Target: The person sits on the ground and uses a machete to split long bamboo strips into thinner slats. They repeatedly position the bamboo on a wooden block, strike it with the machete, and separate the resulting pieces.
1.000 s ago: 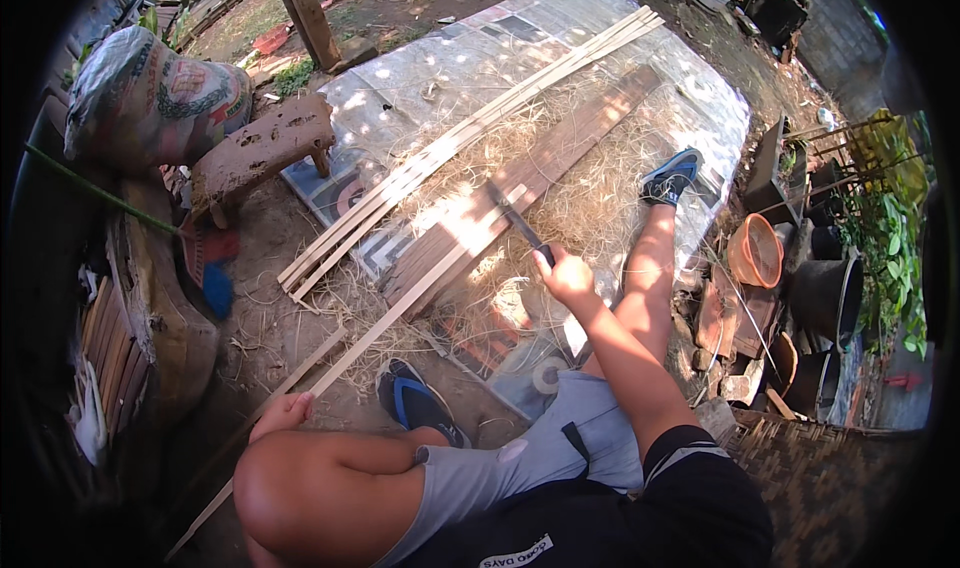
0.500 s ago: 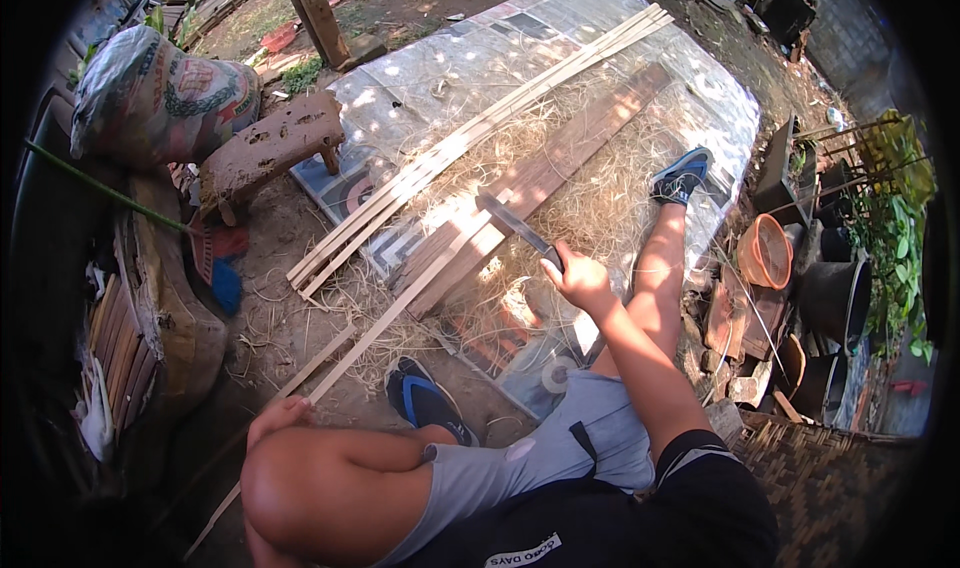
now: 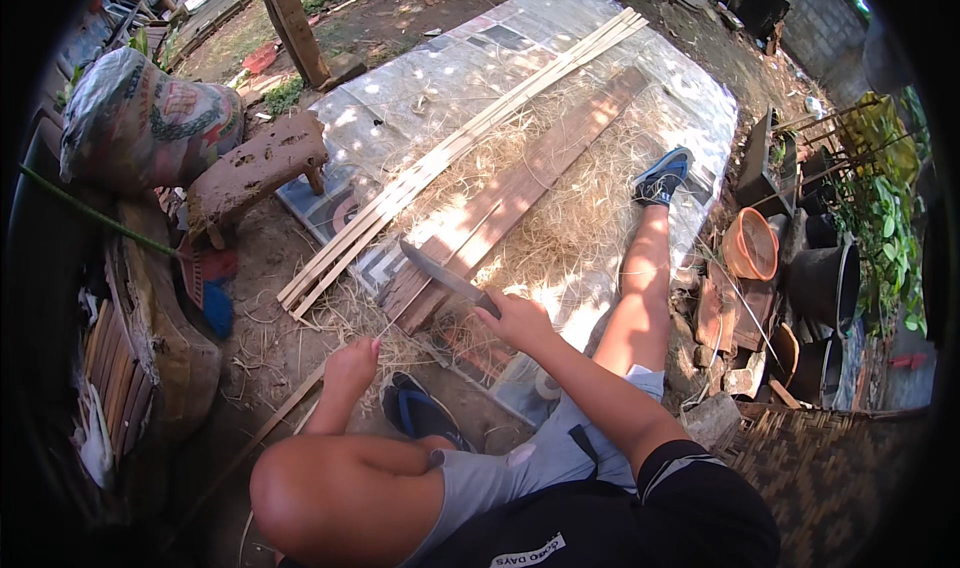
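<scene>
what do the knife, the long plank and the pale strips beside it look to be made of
Knife: probably steel blade, from its smooth grey sheen; dark handle, material unclear.
Long plank: likely bare wood, from its uneven matte brown.
Pale strips: bamboo or light wood, seemingly unfinished, going by their cream colour.

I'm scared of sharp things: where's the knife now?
In the head view, the knife is just left of centre, in the right hand, over the near end of the brown board.

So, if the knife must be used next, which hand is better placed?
The right hand, I think: it grips the knife, blade over the wooden plank's near end. The left hand seems occupied, pinching a thin strip.
</scene>
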Demonstrator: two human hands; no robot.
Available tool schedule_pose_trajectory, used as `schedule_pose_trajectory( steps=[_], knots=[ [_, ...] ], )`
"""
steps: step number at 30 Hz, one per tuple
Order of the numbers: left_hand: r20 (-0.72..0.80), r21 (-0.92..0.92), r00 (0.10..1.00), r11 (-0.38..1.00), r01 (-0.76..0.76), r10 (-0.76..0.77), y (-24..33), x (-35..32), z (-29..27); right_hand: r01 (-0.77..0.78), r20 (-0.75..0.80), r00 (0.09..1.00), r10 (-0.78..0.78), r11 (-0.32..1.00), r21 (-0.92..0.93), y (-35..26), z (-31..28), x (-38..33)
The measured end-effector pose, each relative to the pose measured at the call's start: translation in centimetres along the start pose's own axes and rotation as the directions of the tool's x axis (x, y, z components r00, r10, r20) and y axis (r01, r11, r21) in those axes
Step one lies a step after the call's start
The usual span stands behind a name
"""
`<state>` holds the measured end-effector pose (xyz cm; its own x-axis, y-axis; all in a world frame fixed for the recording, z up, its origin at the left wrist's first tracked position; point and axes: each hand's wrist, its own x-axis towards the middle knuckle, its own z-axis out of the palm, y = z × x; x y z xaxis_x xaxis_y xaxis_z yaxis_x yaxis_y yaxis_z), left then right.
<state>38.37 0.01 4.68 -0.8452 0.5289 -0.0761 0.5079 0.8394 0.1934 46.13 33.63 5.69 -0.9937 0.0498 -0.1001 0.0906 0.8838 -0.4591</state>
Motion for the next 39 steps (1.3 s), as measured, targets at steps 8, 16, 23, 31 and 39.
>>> schedule_pose_trajectory(
  steps=[8,16,23,31,39],
  knots=[
    [0.010,0.004,1.000,1.000,0.018,-0.018,-0.4,-1.8,-0.2,-0.113,0.033,0.993,0.116,0.991,-0.066,2.4,-2.6,0.8],
    [0.140,-0.119,0.987,0.988,0.100,-0.083,-0.2,-2.9,-1.8,-0.269,-0.190,0.948,0.254,0.961,-0.057,8.1,-3.6,3.2],
    [0.238,-0.380,0.966,0.905,0.189,-0.102,0.3,-2.2,-2.1,0.083,0.217,0.974,-0.072,0.996,-0.044,-2.0,-3.1,0.0],
    [0.346,-0.352,0.920,0.883,0.310,-0.185,-1.0,-4.1,-3.4,-0.185,0.100,0.977,0.186,0.983,-0.017,2.6,-2.7,2.3],
    [0.426,-0.531,0.892,0.757,0.382,-0.151,-3.0,-3.0,-2.8,-0.058,0.160,0.986,0.047,0.996,0.068,0.4,0.3,-0.8]
  ],
)
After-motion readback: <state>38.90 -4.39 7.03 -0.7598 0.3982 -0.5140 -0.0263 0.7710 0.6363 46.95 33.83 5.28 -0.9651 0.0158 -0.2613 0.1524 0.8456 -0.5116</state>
